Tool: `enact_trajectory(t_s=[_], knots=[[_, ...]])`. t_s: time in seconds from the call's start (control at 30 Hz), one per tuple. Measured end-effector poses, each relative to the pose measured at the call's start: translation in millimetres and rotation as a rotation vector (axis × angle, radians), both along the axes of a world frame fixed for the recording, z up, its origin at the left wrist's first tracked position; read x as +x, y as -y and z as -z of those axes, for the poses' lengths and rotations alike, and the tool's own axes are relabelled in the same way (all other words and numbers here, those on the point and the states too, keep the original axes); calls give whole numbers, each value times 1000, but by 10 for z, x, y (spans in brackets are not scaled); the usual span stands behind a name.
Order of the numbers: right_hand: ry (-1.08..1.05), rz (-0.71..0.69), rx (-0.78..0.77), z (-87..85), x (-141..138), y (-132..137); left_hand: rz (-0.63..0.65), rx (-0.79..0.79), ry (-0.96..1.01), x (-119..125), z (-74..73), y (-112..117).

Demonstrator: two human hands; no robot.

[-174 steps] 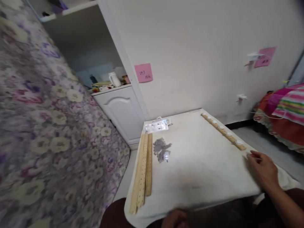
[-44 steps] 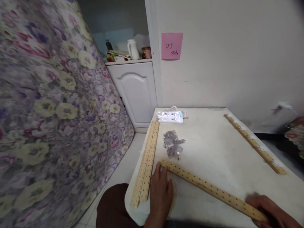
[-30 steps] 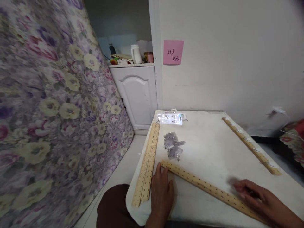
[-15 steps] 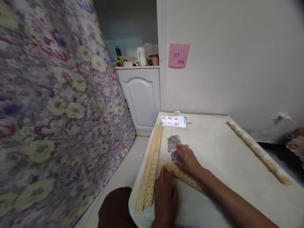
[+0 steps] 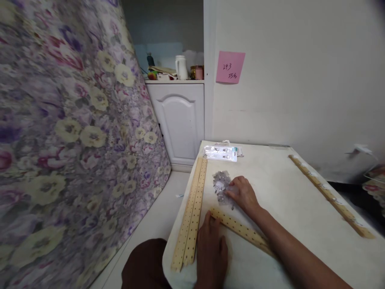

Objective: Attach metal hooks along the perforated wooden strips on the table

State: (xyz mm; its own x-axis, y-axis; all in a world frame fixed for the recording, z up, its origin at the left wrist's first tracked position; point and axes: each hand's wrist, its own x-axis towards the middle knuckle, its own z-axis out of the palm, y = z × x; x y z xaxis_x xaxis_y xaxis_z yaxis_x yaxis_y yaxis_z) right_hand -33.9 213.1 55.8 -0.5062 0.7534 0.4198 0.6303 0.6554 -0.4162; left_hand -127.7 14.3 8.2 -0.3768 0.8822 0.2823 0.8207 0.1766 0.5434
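My right hand (image 5: 245, 196) pinches the near right edge of a clear plastic bag (image 5: 225, 197) on the table. Small grey metal-looking pieces lie in or under the plastic; their exact kind is hard to make out. My left hand (image 5: 212, 251) lies at the near side of the table, fingers stretched forward and thumb apart. Its fingertips touch the left end of a pale wooden strip with rows of holes (image 5: 237, 228), which slants under my right forearm. Left of that hand, two similar perforated strips (image 5: 192, 212) lie side by side lengthwise.
A clear blister pack (image 5: 221, 153) with small metal parts lies at the table's far end. Along the right edge runs a wooden bar with several white-and-metal fittings (image 5: 331, 196). A floral curtain (image 5: 75, 140) hangs on the left, beside a white cabinet (image 5: 180, 120).
My right hand has shifted slightly right and up, its fingers now at the bag's edge, so more of the bag shows. The left hand stays at the strip's end.
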Motion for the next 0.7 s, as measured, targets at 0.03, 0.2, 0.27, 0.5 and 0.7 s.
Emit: enact_trajectory(t_s=[0.03,0.2,0.27,0.5,0.7], knots=[[-65,-7,-30,-7,50,-14,-2,6,-1,-1,6,0],[-139,-30,-245,20,569,74,-1,-3,-15,-9,11,-12],[-49,-115,-419,81,873,232,-5,-9,-16,-5,3,-14],[59,-141,-528,234,1550,892,-2,-22,-12,-2,-17,-24],[106,-115,-494,175,1501,1026,-5,-38,-38,-13,-35,-42]])
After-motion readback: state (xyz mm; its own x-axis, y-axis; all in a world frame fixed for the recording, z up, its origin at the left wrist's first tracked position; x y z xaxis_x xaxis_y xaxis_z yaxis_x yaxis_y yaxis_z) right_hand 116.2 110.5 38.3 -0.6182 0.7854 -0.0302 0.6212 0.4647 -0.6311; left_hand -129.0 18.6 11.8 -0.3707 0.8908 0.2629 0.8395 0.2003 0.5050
